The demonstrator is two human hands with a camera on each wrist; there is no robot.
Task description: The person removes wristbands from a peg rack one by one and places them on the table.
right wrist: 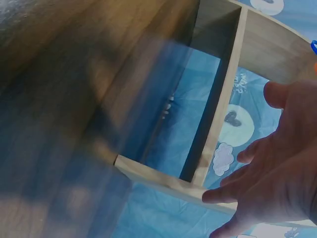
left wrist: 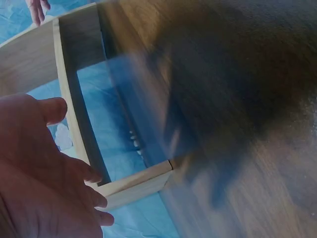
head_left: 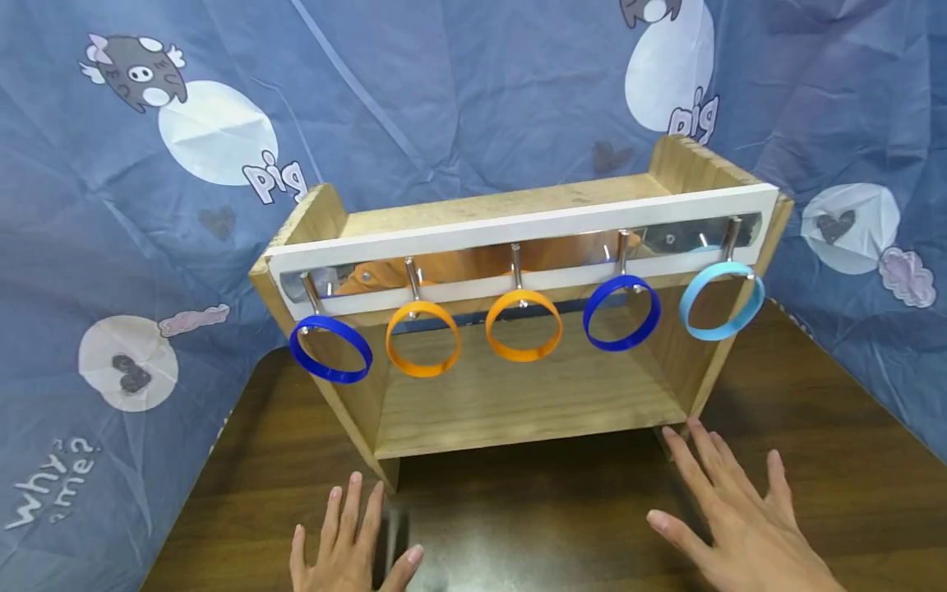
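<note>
A wooden shelf (head_left: pixel 533 382) stands on the brown table, with a white-edged metal hook strip (head_left: pixel 473 267) along its upper front. Five is avoided here: several rings hang from its pegs, namely a dark blue ring (head_left: pixel 331 376) at the left, an orange ring (head_left: pixel 422 372), a second orange ring (head_left: pixel 524 355), another dark blue ring (head_left: pixel 621 341) and a light blue ring (head_left: pixel 721 330) at the right. My left hand (head_left: pixel 344 547) spreads its fingers near the shelf's lower left corner, holding nothing. Fingers apart, my right hand (head_left: pixel 740 518) is by the lower right corner, also holding nothing.
The dark brown table (head_left: pixel 533 510) extends in front of the shelf and to both sides. Behind it hangs a blue cloth (head_left: pixel 459 107) with printed pigs and pale circles. In both wrist views the shelf's lower side ends stand on the table.
</note>
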